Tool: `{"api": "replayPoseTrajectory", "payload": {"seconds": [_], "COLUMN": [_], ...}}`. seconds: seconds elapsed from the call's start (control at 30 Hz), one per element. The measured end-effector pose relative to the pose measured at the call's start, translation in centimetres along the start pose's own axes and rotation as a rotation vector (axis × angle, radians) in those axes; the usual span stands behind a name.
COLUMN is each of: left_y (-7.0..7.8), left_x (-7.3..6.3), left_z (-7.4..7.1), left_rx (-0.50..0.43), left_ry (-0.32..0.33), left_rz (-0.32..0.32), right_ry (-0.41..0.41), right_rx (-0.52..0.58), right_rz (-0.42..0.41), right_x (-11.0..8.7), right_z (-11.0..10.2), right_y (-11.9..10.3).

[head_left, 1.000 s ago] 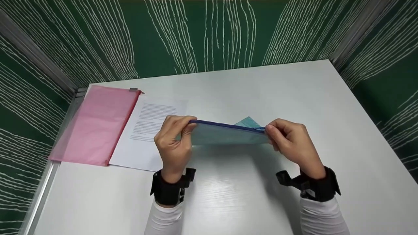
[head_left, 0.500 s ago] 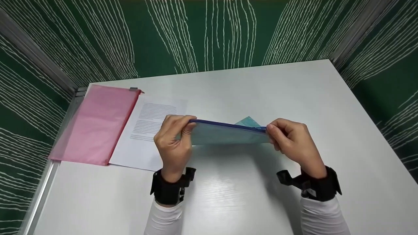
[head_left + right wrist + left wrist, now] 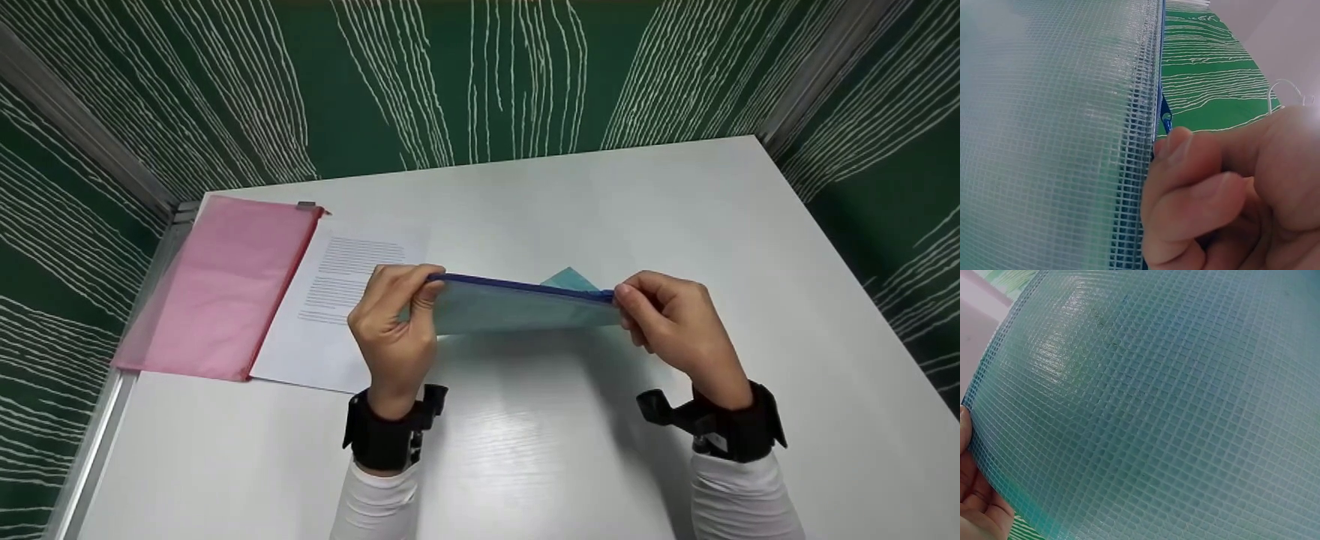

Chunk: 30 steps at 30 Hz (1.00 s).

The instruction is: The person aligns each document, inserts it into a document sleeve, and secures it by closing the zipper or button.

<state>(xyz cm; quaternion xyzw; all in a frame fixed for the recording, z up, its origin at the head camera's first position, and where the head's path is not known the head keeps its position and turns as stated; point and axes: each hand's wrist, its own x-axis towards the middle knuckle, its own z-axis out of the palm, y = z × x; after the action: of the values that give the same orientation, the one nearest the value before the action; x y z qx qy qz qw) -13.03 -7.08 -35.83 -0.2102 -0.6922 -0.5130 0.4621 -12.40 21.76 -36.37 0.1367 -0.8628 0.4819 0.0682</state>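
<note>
A translucent teal mesh zipper pouch (image 3: 517,309) is held up over the table by both hands, its dark blue zipper edge uppermost. At the zipper's left end, my left hand (image 3: 394,341) pinches the top corner between thumb and fingers. My right hand (image 3: 679,326) pinches the other end of the zipper. Close by its fingertips, a blue zipper pull (image 3: 1167,121) shows in the right wrist view. The pouch's gridded side (image 3: 1151,410) fills most of the left wrist view. A teal corner (image 3: 570,280) sticks out behind the zipper edge.
On the white table (image 3: 510,480), a pink zipper pouch (image 3: 225,289) with a red edge lies at the left. Beside it is a printed paper sheet (image 3: 352,277), partly covered by the left hand. Green walls (image 3: 367,90) with white streaks border the table.
My left hand has shifted slightly to the left and my right hand slightly to the right, both keeping their pinch on the teal pouch. The pink pouch and paper stay put.
</note>
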Motion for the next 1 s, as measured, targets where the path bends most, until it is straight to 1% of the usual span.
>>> {"api": "replayPoseTrajectory", "payload": {"seconds": [0.37,0.5,0.73,0.8,1.0], "left_y": [-0.08,-0.15,-0.17,-0.16,-0.24], "left_x": [0.0,0.01,0.07,0.09,0.12], "left_z": [-0.01,-0.15,-0.46,-0.42,-0.28], "left_rx": [0.003,0.01,0.023,0.022,0.016], "left_ry": [0.005,0.008,0.003,0.004,0.005], "left_rz": [-0.003,-0.009,-0.014,-0.011,0.0], "right_ry": [-0.008,-0.006,-0.015,-0.015,-0.002], "right_rx": [-0.021,-0.006,0.012,0.012,0.026], "right_rz": [-0.011,0.007,-0.001,0.008,0.078], "right_x": [0.08,0.03,0.22,0.21,0.2], "right_z": [-0.06,-0.2,-0.16,-0.18,-0.27], "right_y": [0.31,0.43,0.35,0.29,0.07]}}
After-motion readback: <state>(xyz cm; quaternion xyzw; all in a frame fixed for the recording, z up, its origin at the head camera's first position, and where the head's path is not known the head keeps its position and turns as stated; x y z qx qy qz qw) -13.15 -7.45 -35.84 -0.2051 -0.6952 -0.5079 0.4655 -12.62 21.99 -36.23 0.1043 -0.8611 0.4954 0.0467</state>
